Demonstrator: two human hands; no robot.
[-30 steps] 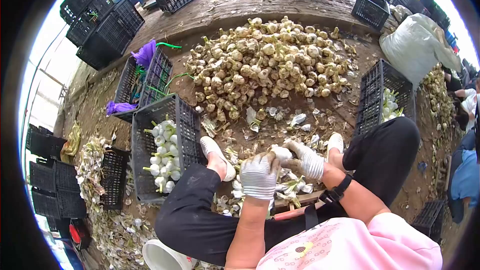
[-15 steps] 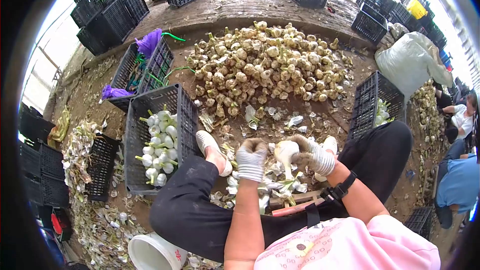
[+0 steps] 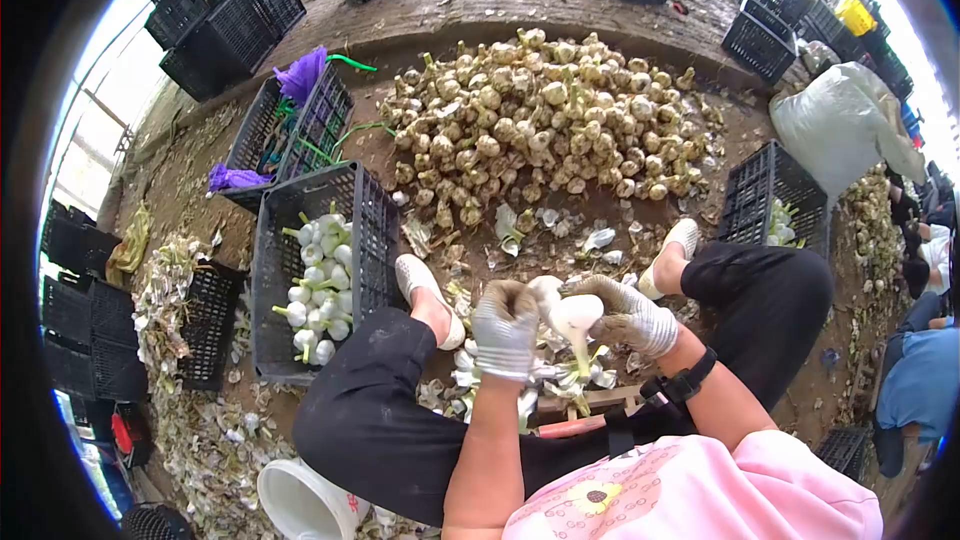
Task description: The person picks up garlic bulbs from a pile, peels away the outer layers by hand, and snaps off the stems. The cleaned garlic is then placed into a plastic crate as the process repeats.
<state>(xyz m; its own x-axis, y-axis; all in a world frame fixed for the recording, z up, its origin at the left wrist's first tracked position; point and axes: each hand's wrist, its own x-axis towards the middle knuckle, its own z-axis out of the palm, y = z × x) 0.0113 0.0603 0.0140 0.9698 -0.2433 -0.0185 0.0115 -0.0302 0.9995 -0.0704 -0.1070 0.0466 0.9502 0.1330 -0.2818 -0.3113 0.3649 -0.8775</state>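
A white garlic bulb [image 3: 577,313] with its stem pointing down is in my right hand [image 3: 638,316], whose gloved fingers are closed round its side. Just left of the bulb, a pale piece of garlic skin [image 3: 545,290] reaches to the fingertips of my left hand [image 3: 506,328]. That hand is gloved too, its fingers curled together; the exact grip is hidden. Beneath both hands lie loose skins and cut stems [image 3: 585,377]. Near my lap rests a reddish handle-like bar [image 3: 570,428] beside a wooden piece.
A large heap of unpeeled garlic [image 3: 550,120] lies ahead. Cleaned white bulbs [image 3: 325,275] fill part of a black crate [image 3: 375,230] at left; another black crate [image 3: 775,190] stands at right. A white bucket [image 3: 300,500] sits lower left. Another person in blue [image 3: 915,380] is at far right.
The bulb has turned and looks whiter, and a pale piece of skin now shows between the hands. My right foot and knee have shifted outward; the view has moved slightly.
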